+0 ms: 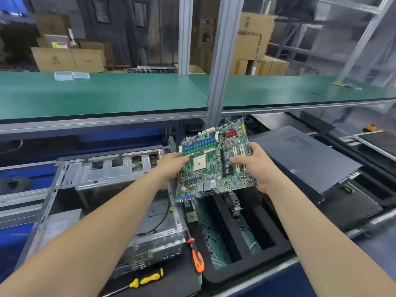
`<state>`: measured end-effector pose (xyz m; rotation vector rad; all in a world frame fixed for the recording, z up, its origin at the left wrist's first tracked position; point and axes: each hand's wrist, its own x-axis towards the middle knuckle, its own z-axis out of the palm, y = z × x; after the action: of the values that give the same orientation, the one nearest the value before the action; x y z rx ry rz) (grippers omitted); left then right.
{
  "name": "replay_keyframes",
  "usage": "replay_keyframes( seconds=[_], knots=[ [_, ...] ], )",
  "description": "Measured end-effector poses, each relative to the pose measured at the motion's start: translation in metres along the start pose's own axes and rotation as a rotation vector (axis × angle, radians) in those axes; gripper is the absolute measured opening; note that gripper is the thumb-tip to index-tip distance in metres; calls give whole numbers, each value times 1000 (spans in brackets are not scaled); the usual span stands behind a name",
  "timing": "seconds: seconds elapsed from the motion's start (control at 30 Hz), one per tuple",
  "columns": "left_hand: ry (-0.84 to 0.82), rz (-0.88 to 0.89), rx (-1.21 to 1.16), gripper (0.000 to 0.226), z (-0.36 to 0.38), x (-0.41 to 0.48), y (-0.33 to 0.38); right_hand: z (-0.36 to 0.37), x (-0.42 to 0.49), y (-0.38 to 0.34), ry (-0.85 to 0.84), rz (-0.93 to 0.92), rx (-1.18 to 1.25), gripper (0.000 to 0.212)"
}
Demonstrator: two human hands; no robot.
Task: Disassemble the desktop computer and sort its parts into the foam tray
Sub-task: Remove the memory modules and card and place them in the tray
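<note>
A green motherboard [211, 166] with blue memory slots and a silver heatsink hangs in the air, tilted toward me, above the far end of the black foam tray [242, 262]. My left hand [171, 166] grips its left edge. My right hand [255, 166] grips its right edge, fingers over the white slots. The opened metal computer case [102, 174] lies at the left on the bench. In the tray's compartments lie a finned cooler [235, 203] and a small CPU chip [191, 217].
An orange-handled screwdriver [197, 256] and a yellow-handled one [147, 279] lie in front of the case. A dark side panel [304, 157] rests at the right. A green shelf [102, 93] runs overhead behind, with aluminium posts [216, 78].
</note>
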<state>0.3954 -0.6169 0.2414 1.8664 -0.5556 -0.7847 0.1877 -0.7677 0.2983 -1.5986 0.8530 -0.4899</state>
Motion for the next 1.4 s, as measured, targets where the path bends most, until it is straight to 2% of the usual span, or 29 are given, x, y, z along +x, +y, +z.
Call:
replay_keyframes(
  seconds=[0.1, 0.17, 0.4, 0.5, 0.57, 0.67, 0.87, 1.13, 1.4],
  knots=[
    [6, 1, 21, 45, 31, 10, 7, -16, 17, 3, 6, -57, -20, 58],
    [-4, -22, -7, 39, 47, 17, 11, -24, 30, 3, -10, -95, -76, 60],
    [-24, -104, -86, 36, 80, 27, 17, -18, 64, 3, -100, -164, -534, 61],
    [-50, -151, -211, 38, 81, 33, 16, -1, 73, 15, -175, -135, -664, 48],
    [-102, -168, -310, 39, 81, 37, 14, 12, 78, 26, -215, -105, -690, 45],
    [-181, -197, -393, 46, 81, 43, 10, 31, 82, 42, -248, -71, -728, 56],
    [-259, -260, -424, 68, 75, 57, -5, 56, 86, 57, -251, -42, -782, 54],
    [-306, -309, -358, 53, 83, 79, -20, 68, 96, 86, -204, 49, -721, 38],
    [-219, -252, -291, 49, 72, 123, -17, 77, 153, 92, -164, 5, -640, 43]
  ],
)
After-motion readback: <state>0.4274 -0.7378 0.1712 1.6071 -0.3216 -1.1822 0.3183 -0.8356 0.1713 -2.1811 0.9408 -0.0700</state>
